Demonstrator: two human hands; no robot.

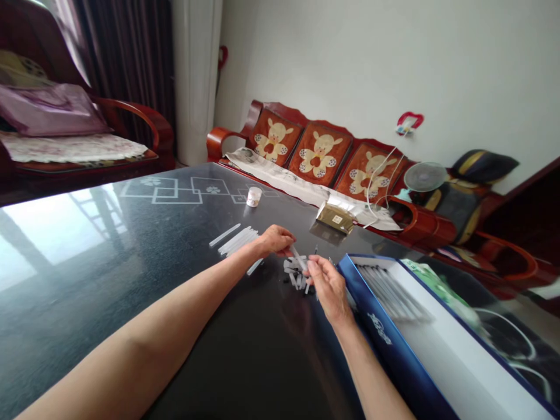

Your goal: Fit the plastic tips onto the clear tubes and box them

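Note:
Between my two hands runs a thin, whitish translucent tube (298,257). My left hand (276,240) pinches its far end, and the fingers of my right hand (327,285) are closed on the near end. Under the tube lies a small heap of short clear and black pieces (296,281), partly covered by my right hand. Several loose white tubes (238,240) rest on the dark tabletop beside my left forearm, which hides some of them. To the right stands an open blue box (396,364) with a row of dark-tipped tubes (389,291) inside.
A small paper cup (254,197) stands beyond the loose tubes. Farther right is a gold tissue pack (336,217). Green packaging (441,289) and a white cord (520,326) lie past the box. A wooden sofa (262,108) is behind the glossy table (87,274).

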